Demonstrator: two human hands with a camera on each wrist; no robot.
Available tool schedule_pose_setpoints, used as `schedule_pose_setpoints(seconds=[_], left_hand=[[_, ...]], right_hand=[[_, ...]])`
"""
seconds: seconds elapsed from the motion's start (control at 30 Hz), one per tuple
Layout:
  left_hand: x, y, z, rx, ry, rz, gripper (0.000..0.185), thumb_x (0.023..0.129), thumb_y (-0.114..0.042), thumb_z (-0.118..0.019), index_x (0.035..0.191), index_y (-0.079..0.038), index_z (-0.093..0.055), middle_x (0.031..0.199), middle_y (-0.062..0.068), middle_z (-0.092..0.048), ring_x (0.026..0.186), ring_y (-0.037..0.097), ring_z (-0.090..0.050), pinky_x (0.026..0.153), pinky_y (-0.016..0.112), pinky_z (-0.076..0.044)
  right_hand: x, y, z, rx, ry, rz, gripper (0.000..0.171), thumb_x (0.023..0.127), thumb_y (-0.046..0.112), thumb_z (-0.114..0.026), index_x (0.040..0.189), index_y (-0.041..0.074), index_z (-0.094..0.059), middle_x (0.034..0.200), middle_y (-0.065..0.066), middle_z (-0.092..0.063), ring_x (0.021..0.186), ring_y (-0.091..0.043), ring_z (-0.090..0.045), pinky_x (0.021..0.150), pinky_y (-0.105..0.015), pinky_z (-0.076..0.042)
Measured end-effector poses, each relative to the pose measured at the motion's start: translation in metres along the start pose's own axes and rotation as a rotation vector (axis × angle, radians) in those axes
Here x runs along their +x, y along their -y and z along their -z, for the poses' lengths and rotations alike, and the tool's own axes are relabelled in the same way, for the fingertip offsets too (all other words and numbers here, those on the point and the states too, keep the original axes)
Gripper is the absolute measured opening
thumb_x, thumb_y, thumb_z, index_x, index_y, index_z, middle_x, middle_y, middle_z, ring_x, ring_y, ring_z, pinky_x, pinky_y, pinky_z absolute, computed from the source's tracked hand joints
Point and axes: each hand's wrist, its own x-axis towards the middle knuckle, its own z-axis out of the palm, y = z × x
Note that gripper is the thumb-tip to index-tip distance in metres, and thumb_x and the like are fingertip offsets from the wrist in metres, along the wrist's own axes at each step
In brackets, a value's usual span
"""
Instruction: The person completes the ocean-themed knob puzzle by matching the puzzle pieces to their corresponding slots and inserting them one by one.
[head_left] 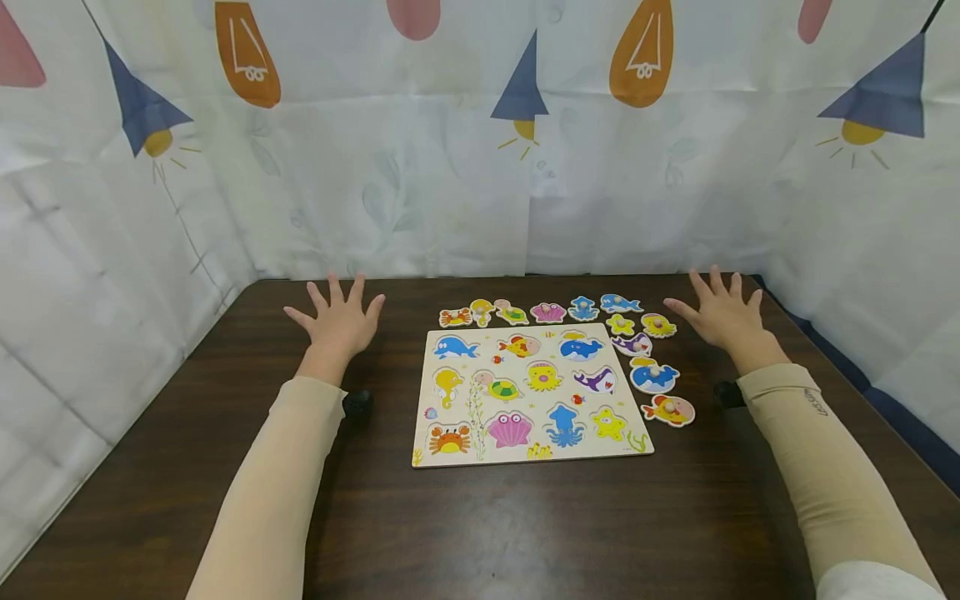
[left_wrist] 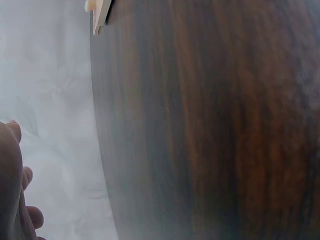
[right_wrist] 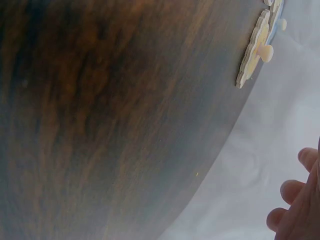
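In the head view my left hand point(head_left: 342, 327) is spread, fingers straight and apart, left of a wooden puzzle board point(head_left: 536, 354) and holding nothing. The board bears printed sea animals, among them a crab point(head_left: 449, 439) and a pink shell point(head_left: 509, 429). My right hand point(head_left: 723, 317) is likewise spread and holds nothing; nearest to it lies a yellow octopus piece point(head_left: 658, 326). In the right wrist view a scalloped piece with a peg point(right_wrist: 254, 50) shows near the table's far edge. Only part of each hand appears in its wrist view.
Knobbed pieces line the board's back and right sides, including a crab piece point(head_left: 455, 317), a shell piece point(head_left: 548, 312), a blue whale piece point(head_left: 654, 377) and a fish piece point(head_left: 669, 410). All lie on a dark wooden table point(head_left: 510, 533). A white printed curtain point(head_left: 450, 200) hangs behind.
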Motion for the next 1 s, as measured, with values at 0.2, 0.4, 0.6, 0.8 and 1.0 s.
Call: schedule_pose_setpoints(seconds=[0.2, 0.4, 0.6, 0.8, 1.0], left_hand=[[0.0, -0.001, 0.0, 0.001, 0.004, 0.002, 0.074, 0.108, -0.06, -0.016, 0.167, -0.018, 0.002, 0.164, 0.026, 0.022, 0.143, 0.054, 0.029, 0.099, 0.081, 0.021], [-0.001, -0.002, -0.001, -0.005, 0.006, 0.007, 0.074, 0.108, -0.061, -0.016, 0.167, -0.019, 0.001, 0.165, 0.026, 0.021, 0.144, 0.054, 0.028, 0.1, 0.081, 0.02], [0.0, -0.001, -0.005, -0.007, 0.012, 0.003, 0.075, 0.107, -0.062, -0.015, 0.167, -0.019, 0.0, 0.165, 0.027, 0.02, 0.144, 0.055, 0.028, 0.1, 0.081, 0.019], [0.001, -0.003, -0.006, -0.007, 0.014, -0.001, 0.075, 0.107, -0.062, -0.016, 0.167, -0.019, -0.002, 0.165, 0.028, 0.019, 0.144, 0.055, 0.026, 0.101, 0.082, 0.017], [0.001, -0.005, -0.009, -0.02, 0.018, -0.008, 0.074, 0.108, -0.061, -0.017, 0.167, -0.021, 0.001, 0.166, 0.028, 0.015, 0.145, 0.055, 0.024, 0.101, 0.082, 0.016]], right_hand=[[0.002, 0.001, 0.001, -0.002, -0.007, 0.004, 0.102, 0.099, 0.078, -0.023, 0.163, 0.001, -0.005, 0.162, -0.038, 0.006, 0.145, -0.062, 0.013, 0.109, -0.078, 0.009], [0.001, 0.001, 0.0, 0.004, -0.012, 0.01, 0.102, 0.099, 0.078, -0.024, 0.163, 0.0, -0.006, 0.162, -0.038, 0.003, 0.145, -0.062, 0.012, 0.109, -0.078, 0.009], [0.0, 0.006, 0.001, 0.022, 0.004, 0.026, 0.102, 0.099, 0.078, -0.026, 0.163, 0.001, -0.005, 0.163, -0.036, 0.008, 0.145, -0.061, 0.014, 0.108, -0.077, 0.011], [0.0, 0.012, 0.003, 0.016, 0.006, 0.058, 0.101, 0.1, 0.076, -0.027, 0.164, 0.001, -0.005, 0.163, -0.035, 0.008, 0.145, -0.059, 0.015, 0.109, -0.076, 0.012], [-0.003, 0.016, 0.004, 0.003, 0.008, 0.07, 0.1, 0.101, 0.075, -0.029, 0.164, 0.001, -0.006, 0.163, -0.034, 0.008, 0.146, -0.059, 0.013, 0.11, -0.076, 0.01]])
